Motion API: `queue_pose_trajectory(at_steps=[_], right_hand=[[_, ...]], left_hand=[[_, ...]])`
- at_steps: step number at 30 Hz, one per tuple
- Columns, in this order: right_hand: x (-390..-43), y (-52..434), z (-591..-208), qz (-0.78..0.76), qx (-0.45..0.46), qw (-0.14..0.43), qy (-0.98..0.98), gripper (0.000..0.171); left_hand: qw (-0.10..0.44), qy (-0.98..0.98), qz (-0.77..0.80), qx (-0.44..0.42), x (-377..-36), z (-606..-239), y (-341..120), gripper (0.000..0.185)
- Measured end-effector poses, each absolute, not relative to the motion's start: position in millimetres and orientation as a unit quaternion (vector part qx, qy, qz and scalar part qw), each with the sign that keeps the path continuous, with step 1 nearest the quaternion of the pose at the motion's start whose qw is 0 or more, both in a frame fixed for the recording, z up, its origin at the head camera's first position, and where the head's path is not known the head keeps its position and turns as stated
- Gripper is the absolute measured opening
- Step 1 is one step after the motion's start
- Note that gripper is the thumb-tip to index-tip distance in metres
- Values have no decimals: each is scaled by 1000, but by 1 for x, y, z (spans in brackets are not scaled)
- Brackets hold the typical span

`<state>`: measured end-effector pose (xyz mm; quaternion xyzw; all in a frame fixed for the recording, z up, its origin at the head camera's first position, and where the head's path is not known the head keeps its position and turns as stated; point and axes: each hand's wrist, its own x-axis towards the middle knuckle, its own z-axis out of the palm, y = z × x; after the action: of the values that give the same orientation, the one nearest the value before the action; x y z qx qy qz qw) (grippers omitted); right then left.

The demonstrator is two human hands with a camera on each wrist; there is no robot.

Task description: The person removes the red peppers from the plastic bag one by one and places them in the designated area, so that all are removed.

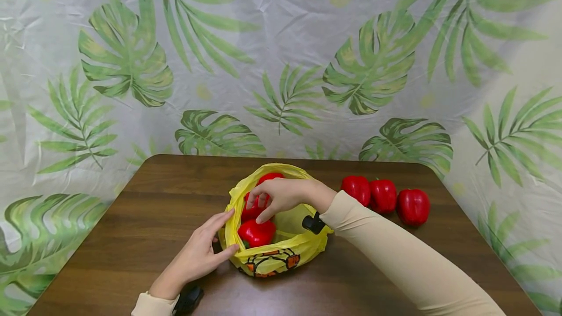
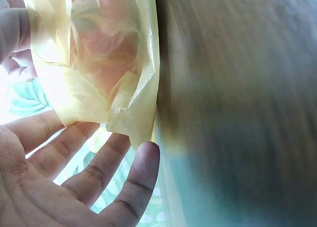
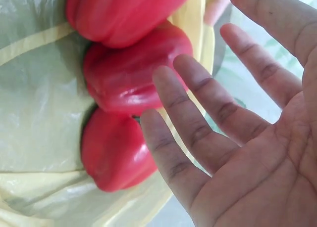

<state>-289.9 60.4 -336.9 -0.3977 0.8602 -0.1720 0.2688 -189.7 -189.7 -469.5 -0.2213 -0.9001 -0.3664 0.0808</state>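
Peppers (image 1: 256,232) sit in the yellow bag (image 1: 281,252) at mid surface (image 1: 131,218), directly under my right hand (image 1: 276,198), fingers spread and relaxed, holding nothing. Left hand (image 1: 199,252), fingers straight, touches the bag's left rim. Three more peppers (image 1: 383,195) lie to the right, nearer my right arm; open room there and in front.

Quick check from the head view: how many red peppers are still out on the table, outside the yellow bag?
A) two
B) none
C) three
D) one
C: three red peppers sit in a row on the table to the right of the yellow bag, apart from it, while the right hand hovers with straight fingers over the peppers inside the bag.
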Motion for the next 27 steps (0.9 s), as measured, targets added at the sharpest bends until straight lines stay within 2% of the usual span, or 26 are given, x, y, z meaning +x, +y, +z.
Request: queue_pose_trajectory(at_steps=[11, 27], right_hand=[[-285, 50, -344, -149, -403, 279, 859, 34], [-280, 45, -354, -137, -397, 284, 862, 40]], left_hand=[[82, -898, -369, -224, -189, -469, -189, 78], [74, -900, -368, -220, -188, -468, -188, 78]])
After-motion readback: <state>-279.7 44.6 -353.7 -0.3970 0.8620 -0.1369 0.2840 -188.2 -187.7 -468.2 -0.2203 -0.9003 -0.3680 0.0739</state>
